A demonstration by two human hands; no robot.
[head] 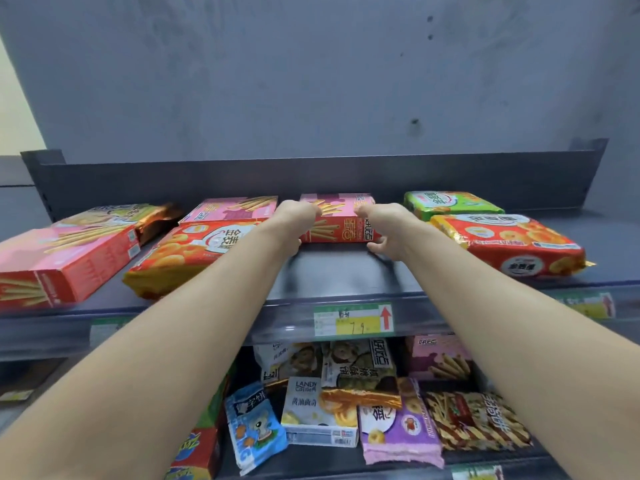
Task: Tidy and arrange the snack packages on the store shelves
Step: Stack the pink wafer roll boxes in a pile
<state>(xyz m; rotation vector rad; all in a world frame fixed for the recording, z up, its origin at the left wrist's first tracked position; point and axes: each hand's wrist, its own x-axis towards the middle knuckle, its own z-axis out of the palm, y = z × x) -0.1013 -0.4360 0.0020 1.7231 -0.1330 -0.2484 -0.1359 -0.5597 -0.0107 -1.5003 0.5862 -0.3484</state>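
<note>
A pink-and-red biscuit-stick box (337,220) lies flat in the middle of the upper dark shelf (343,271), far back. My left hand (294,221) grips its left side and my right hand (384,226) grips its right side, fingers curled over the top and thumbs under the front edge. Left of it lie another pink box (230,209), an orange-red snack bag (187,254) and a large pink-red stick box (65,261). To the right lie a green bag (450,202) and an orange-red bag (509,244).
The shelf's front rail carries a price tag (353,322) with a red arrow. On the lower shelf lie several mixed packages: a blue pouch (254,427), a white cookie box (320,410), a purple bag (398,431). A grey wall (311,81) rises behind the shelf's back lip.
</note>
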